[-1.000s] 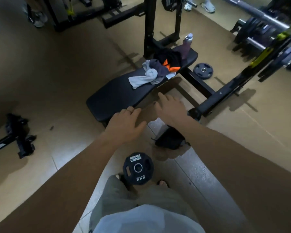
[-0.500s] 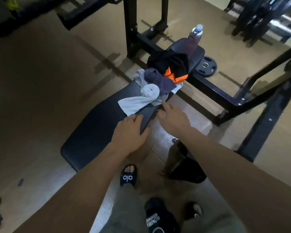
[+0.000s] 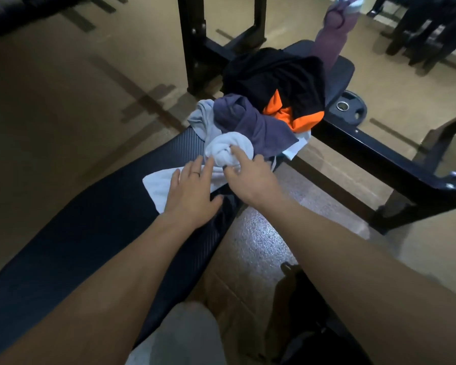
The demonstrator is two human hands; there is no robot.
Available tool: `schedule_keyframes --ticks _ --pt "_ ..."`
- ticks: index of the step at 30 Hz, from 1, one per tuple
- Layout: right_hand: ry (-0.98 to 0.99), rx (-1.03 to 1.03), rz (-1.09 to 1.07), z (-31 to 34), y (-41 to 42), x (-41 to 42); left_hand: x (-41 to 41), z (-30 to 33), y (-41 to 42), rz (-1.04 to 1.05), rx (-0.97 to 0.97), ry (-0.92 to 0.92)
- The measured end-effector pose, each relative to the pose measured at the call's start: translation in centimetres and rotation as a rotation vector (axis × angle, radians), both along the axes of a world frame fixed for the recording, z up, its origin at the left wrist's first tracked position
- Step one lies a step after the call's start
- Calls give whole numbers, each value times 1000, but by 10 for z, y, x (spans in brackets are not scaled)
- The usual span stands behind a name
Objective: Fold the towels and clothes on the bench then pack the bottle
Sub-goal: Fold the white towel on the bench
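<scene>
While both hands (image 3: 192, 196) (image 3: 250, 177) reach the white towel (image 3: 229, 150) on the bench (image 3: 90, 219), fingers spread, nothing is folded; bottle (image 3: 329, 40) beyond the pile remains unpacked.

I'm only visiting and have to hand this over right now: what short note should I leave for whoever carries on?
Left hand: open, resting flat on the spread end of the white towel.
Right hand: fingers reaching onto the towel's bunched knot; a firm grip is not visible.
On the bench: white towel nearest, then a purple cloth, a light grey garment and a black and orange garment in a heap. The bottle stands at the far end.
Done: nothing folded.
Left: fold every piece, then pack the bottle.
</scene>
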State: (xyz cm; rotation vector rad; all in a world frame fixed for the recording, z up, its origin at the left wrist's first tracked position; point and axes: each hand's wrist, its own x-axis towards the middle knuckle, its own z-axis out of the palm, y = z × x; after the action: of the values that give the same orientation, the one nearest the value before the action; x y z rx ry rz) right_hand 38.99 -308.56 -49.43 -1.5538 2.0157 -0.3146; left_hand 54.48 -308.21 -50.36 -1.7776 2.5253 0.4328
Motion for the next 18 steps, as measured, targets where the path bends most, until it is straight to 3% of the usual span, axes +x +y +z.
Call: schedule_keyframes --ticks 9,13,18 --pt "-101 -298 -52 -22 5 -3 -6 -30 10 4 -182 130" --pt "-290 -374 -171 -15 38 3 -1 -18 37 -29 -89 280" --pt "-388 -479 -277 -1 90 4 -1 8 72 -34 209 567"
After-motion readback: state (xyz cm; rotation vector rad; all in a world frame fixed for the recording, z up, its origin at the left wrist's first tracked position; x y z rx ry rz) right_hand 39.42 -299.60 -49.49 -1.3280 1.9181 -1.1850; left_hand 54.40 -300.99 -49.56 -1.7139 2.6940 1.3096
